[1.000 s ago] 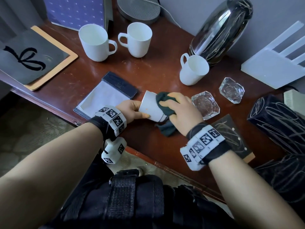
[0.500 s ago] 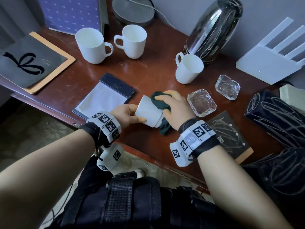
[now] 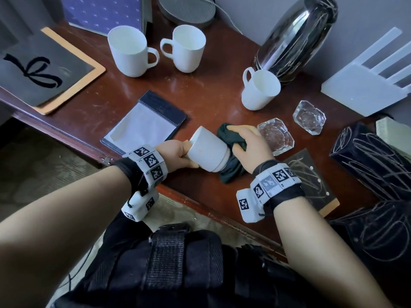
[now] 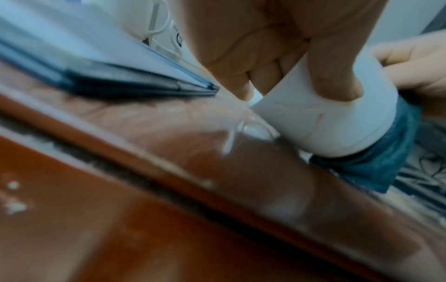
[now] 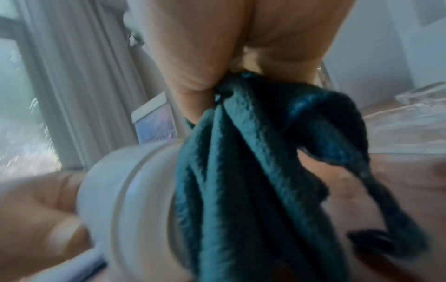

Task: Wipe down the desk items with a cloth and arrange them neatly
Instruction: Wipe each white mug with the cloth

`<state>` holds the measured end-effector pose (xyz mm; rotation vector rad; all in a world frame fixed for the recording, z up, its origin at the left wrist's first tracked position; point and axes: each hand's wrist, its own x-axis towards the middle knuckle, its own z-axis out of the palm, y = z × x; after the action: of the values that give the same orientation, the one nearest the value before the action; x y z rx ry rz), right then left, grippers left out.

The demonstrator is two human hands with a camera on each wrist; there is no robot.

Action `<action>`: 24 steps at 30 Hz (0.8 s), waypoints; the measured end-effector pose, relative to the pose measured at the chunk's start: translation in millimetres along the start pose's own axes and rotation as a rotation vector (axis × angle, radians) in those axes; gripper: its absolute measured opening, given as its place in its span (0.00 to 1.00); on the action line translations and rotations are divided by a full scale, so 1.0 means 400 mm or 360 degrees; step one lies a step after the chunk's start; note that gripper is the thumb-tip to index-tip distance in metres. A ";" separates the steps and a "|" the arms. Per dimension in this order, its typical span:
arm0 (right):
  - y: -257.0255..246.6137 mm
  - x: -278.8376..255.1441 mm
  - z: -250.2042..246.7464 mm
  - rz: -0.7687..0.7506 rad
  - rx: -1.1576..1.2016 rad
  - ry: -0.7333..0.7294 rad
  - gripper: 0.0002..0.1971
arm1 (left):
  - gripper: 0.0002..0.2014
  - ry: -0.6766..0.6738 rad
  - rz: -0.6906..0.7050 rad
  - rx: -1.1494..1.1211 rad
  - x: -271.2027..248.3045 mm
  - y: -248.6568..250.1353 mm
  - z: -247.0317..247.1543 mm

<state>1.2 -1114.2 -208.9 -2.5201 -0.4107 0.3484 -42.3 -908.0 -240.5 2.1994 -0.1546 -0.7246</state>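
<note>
Sideways, the plain white cup [image 3: 208, 151] is gripped at its rim by left hand [image 3: 175, 153] fingers, while right hand [image 3: 250, 144] fingers clamp the dark green cloth [image 3: 231, 138] on its base.

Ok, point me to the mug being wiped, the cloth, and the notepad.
mug being wiped [image 3: 208, 152], head view, middle of its white side wall.
cloth [image 3: 231, 138], head view, bunched part under the fingers.
notepad [image 3: 142, 127], head view, white page.

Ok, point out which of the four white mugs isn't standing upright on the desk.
The mug held tipped on its side between the hands, left hand gripping its rim, cloth at its base. The other three stand upright farther back.
</note>
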 end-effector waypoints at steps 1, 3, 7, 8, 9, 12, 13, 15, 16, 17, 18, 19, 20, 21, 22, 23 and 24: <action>0.000 -0.004 -0.012 -0.0005 0.0074 0.0106 0.23 | 0.13 0.0012 0.0026 -0.0087 -0.008 0.004 -0.003; -0.010 -0.005 -0.034 -0.0034 0.0180 0.0299 0.23 | 0.09 0.0044 0.0035 -0.0361 -0.025 0.004 -0.001; -0.087 -0.001 -0.034 -0.0347 0.0153 0.0224 0.27 | 0.12 0.0100 0.0050 -0.0697 -0.036 0.007 0.010; -0.108 -0.003 -0.024 -0.0440 0.0053 0.0116 0.29 | 0.12 0.0110 0.0057 -0.0712 -0.036 0.012 0.010; -0.126 -0.011 -0.012 -0.0514 -0.0102 0.0022 0.30 | 0.12 0.0119 0.0060 -0.0709 -0.035 0.017 0.010; -0.131 -0.044 0.000 -0.0622 -0.0437 -0.0107 0.29 | 0.08 0.0143 0.0044 -0.0676 -0.036 0.026 0.012; -0.118 -0.055 -0.007 -0.0607 -0.0448 -0.0133 0.29 | 0.08 0.0158 0.0036 -0.0651 -0.036 0.027 0.013; -0.089 -0.076 -0.032 -0.0563 -0.0472 -0.0187 0.27 | 0.09 0.0191 0.0016 -0.0591 -0.036 0.030 0.014; -0.074 -0.082 -0.046 -0.0528 -0.0512 -0.0236 0.26 | 0.09 0.0200 0.0007 -0.0561 -0.036 0.033 0.013; -0.061 -0.083 -0.060 -0.0469 -0.0555 -0.0295 0.25 | 0.09 0.0192 0.0003 -0.0532 -0.036 0.035 0.011; -0.051 -0.078 -0.075 -0.0402 -0.0603 -0.0354 0.24 | 0.10 0.0182 0.0000 -0.0506 -0.038 0.039 0.009; -0.045 -0.071 -0.090 -0.0349 -0.0647 -0.0386 0.23 | 0.10 0.0177 -0.0004 -0.0501 -0.038 0.042 0.008; -0.046 -0.062 -0.103 -0.0316 -0.0662 -0.0367 0.22 | 0.11 0.0177 -0.0010 -0.0516 -0.038 0.046 0.007; -0.052 -0.049 -0.113 -0.0297 -0.0636 -0.0294 0.22 | 0.12 0.0182 -0.0006 -0.0549 -0.037 0.050 0.005; -0.067 -0.038 -0.118 -0.0310 -0.0563 -0.0175 0.22 | 0.12 0.0179 -0.0005 -0.0566 -0.035 0.051 0.004; -0.087 -0.030 -0.112 -0.0353 -0.0456 -0.0066 0.22 | 0.11 0.0166 -0.0007 -0.0553 -0.034 0.056 0.003; -0.112 -0.026 -0.100 -0.0432 -0.0359 0.0005 0.23 | 0.09 0.0164 -0.0013 -0.0535 -0.033 0.061 0.003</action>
<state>-4.7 -1101.6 -149.5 -2.6338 -0.8206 0.2015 -51.1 -920.9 -217.5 1.9105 0.0276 -0.5923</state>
